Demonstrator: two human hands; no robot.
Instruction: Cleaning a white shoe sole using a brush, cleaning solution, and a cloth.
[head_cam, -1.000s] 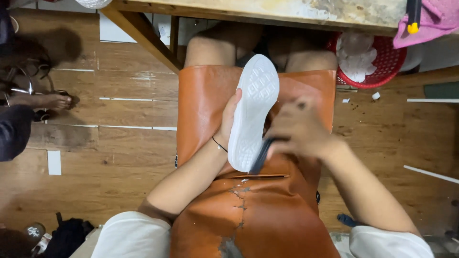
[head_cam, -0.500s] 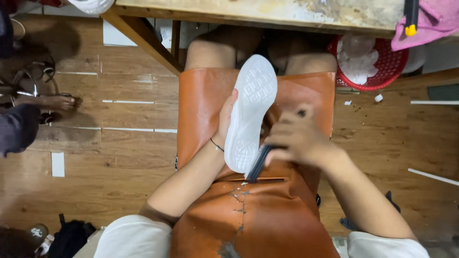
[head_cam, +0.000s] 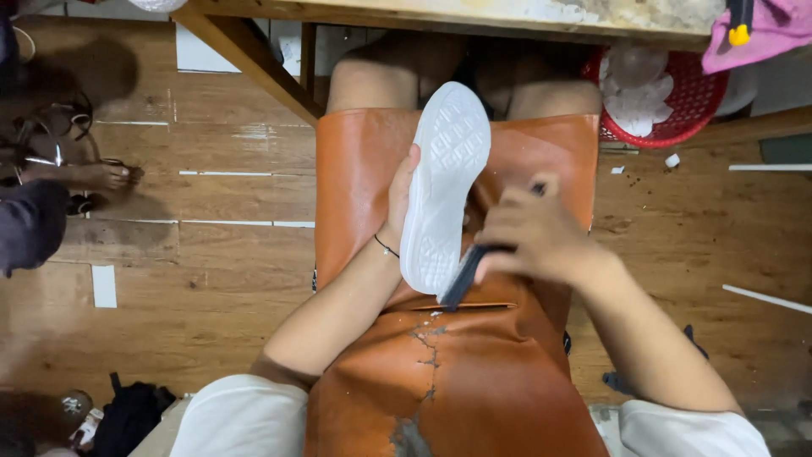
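The person is sitting with a brown apron (head_cam: 440, 372) over the lap, and a white sole (head_cam: 444, 190) is lying on it, tread side up, with its toe pointing toward the worktop (head_cam: 474, 17). The left hand (head_cam: 397, 199) is gripping the sole along its left edge, fingers curled under it. The right hand (head_cam: 537, 233) is closed around a dark tool (head_cam: 465, 275), and the tool's tip is touching the heel end of the sole; the hand is blurred, so the exact finger position is not clear.

The sole is probably light and somewhat flexible rubber, so it could bend or twist under pressure. Holding it at the middle of its side, as the left hand is doing, seems to be a steady place. The patterned tread is likely giving good friction. A red basket (head_cam: 677, 127) is standing on the floor (head_cam: 211, 279) near the right knee.
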